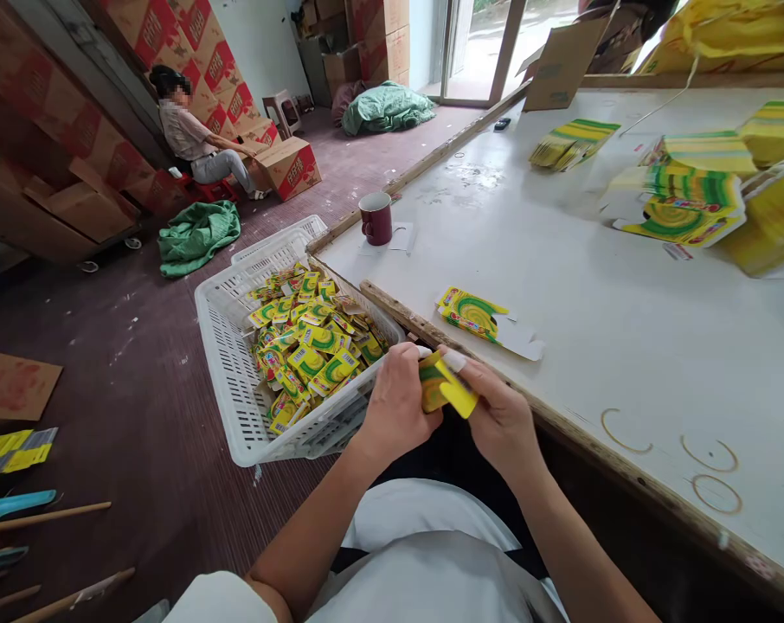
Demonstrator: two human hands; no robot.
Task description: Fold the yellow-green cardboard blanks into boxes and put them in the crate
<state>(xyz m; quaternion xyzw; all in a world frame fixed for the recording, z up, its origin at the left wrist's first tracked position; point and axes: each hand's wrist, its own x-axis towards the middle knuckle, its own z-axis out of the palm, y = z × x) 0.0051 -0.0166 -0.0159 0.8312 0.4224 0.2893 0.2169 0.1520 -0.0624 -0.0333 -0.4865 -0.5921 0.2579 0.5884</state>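
Between my hands is a small yellow and green carton (434, 386), held over my lap at the table edge. My left hand (401, 407) wraps round its left side. With thumb and fingers, my right hand (499, 414) grips its right end, where a yellow flap stands out. White coverings show on some fingertips. A flattened carton (473, 313) with a white flap lies on the table just beyond my hands. To the left, a white plastic basket (220, 363) holds many small folded cartons (311, 346).
A maroon mug (375, 218) stands near the white table's (600, 337) left edge. Stacks of flat cartons (681, 203) lie at the right. A person (194, 138) sits by cardboard boxes (292, 169) at the back left. Green sacks (199, 234) lie on the floor.
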